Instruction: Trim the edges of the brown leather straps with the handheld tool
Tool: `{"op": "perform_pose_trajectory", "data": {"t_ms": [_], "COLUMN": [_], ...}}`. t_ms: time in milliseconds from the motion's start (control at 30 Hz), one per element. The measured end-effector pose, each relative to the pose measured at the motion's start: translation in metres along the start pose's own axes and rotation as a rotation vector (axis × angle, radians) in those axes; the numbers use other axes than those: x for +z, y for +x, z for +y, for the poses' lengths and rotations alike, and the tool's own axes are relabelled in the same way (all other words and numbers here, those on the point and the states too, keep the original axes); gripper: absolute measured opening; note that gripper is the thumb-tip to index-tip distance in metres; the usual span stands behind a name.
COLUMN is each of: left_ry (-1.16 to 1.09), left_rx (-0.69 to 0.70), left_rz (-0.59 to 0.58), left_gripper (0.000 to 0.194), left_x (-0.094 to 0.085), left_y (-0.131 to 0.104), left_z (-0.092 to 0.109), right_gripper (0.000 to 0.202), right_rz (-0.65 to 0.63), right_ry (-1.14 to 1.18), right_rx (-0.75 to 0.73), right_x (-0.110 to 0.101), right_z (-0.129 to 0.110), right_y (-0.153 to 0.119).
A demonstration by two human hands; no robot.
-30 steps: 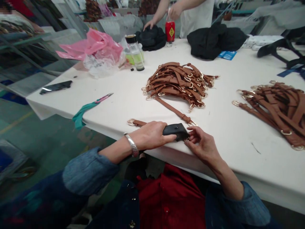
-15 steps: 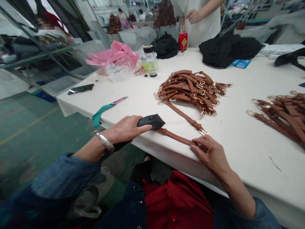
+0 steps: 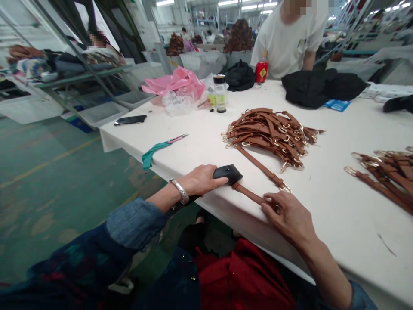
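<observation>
My left hand (image 3: 201,180) is closed around a black hand-held tool (image 3: 228,173) with a blunt, angular head, its exact kind unclear. That head is over one end of a thin brown strap (image 3: 248,193) at the table's near edge. The strap's other end is pinched in the fingers of my right hand (image 3: 288,213), which hide it. Just beyond, a second brown strap (image 3: 260,165) with a gold buckle (image 3: 285,187) lies on the white table. It runs back to a heap of brown straps (image 3: 266,133) with gold metal fittings.
Another strap pile (image 3: 387,172) lies to the right. Small scissors (image 3: 177,138) with a teal ribbon (image 3: 153,154), a phone (image 3: 130,120), a pink bag (image 3: 180,82), a jar (image 3: 220,97), a red bottle (image 3: 261,71) and black cloth (image 3: 322,88) sit farther back. A person in white (image 3: 280,43) stands behind.
The view has tilted up, showing more of the person behind. My left hand and the black tool have come closer to my right hand, leaving less strap visible between them.
</observation>
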State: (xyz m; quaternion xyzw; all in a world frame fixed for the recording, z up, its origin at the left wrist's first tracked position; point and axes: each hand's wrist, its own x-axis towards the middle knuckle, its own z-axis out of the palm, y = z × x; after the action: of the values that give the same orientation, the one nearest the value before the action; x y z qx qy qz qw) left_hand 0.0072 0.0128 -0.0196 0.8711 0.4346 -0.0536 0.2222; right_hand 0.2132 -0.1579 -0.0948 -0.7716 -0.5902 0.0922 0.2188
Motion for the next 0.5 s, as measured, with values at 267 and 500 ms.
{"op": "perform_pose_trajectory", "data": {"t_ms": [267, 500], "left_ry": [0.092, 0.03], "left_rx": [-0.059, -0.103], "left_rz": [0.135, 0.053], "left_gripper": [0.051, 0.055], "left_x": [-0.015, -0.009], "left_y": [-0.023, -0.02], "left_z": [-0.034, -0.04], "right_gripper": [0.022, 0.022], "right_rz": [-0.058, -0.119], "right_ry": [-0.069, -0.162], "right_rx": [-0.151, -0.157], "right_x": [0.006, 0.01], "right_z": [-0.006, -0.041], "right_y": [0.02, 0.034]}}
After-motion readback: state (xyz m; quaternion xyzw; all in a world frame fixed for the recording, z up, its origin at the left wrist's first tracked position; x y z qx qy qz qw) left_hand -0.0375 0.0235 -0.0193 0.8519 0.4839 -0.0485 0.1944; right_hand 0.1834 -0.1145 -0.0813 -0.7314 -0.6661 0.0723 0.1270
